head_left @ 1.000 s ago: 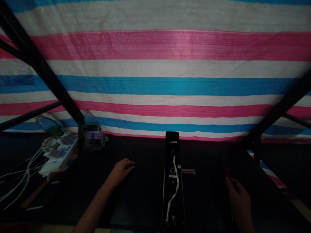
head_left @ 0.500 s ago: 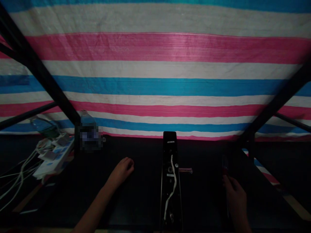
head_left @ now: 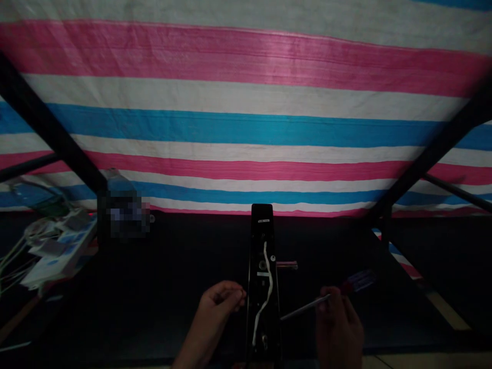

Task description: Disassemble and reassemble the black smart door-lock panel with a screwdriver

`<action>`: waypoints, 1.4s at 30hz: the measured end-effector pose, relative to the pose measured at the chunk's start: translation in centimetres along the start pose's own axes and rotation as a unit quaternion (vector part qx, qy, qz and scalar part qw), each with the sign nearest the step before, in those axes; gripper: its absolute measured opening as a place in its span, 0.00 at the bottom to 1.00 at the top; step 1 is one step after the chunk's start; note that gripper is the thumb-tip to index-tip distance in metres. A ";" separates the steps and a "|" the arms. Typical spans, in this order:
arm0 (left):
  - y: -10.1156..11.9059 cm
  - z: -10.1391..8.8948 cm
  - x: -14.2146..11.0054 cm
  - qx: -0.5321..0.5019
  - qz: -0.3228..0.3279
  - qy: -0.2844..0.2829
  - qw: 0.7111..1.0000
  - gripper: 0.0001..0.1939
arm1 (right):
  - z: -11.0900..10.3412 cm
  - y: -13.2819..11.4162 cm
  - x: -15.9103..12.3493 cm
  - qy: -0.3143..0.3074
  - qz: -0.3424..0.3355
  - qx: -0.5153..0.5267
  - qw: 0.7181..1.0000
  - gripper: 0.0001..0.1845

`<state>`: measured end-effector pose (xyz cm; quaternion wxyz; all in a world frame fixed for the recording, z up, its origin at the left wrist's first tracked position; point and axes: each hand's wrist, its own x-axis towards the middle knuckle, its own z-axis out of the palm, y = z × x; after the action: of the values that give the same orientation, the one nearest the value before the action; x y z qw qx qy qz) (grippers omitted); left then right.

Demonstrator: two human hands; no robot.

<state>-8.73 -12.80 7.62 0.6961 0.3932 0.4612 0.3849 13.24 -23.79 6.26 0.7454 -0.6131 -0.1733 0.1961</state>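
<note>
A long black panel, which looks like a door lock plate, lies lengthwise on the dark table. A white cable runs down its face, and a shiny lever handle sticks out on its right. My right hand grips a screwdriver by its shaft. The tip points left at the panel's right edge; the red and clear handle extends to the upper right. Close to the panel's left edge is my left hand, thumb and fingertips pressed together. Whatever they may pinch is too small to make out.
At the left stands a white power strip with plugs and cords. A blurred-out bottle-like object sits beside a black frame post. Striped sheeting hangs behind the table, and slanting black bars flank both sides.
My left hand has moved right to the panel and its fingers now pinch. My right hand has moved left, and the screwdriver has swung round so its tip points at the panel.
</note>
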 end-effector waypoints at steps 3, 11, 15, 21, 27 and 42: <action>-0.8 2.3 -2.1 -0.039 -0.017 -0.015 0.999 0.14 | 2.2 -0.8 -2.1 -0.003 0.031 0.080 0.996 0.13; -1.2 3.0 -2.4 -0.052 0.019 0.007 0.998 0.19 | 2.7 -2.7 -2.5 -0.088 0.031 0.137 0.986 0.12; -1.5 2.8 -2.3 -0.049 0.011 0.035 0.998 0.22 | 2.4 -2.6 -2.7 -0.123 0.016 0.127 0.984 0.11; -0.9 3.4 -2.2 -0.146 -0.029 0.065 0.987 0.23 | 1.6 -2.3 -2.7 -0.162 0.013 0.083 0.983 0.09; -1.1 4.1 -2.3 -0.258 -0.046 0.097 0.960 0.16 | 1.3 -2.4 -3.1 -0.195 -0.011 0.072 0.978 0.06; -1.8 4.2 -2.5 -0.331 -0.130 0.070 0.932 0.07 | 2.2 -5.9 -4.1 -0.243 -0.023 0.028 0.969 0.12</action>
<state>-5.18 -16.53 7.99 0.7964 0.0494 0.4024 0.4487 9.08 -25.02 12.37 0.7023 -0.5215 -0.3579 0.3267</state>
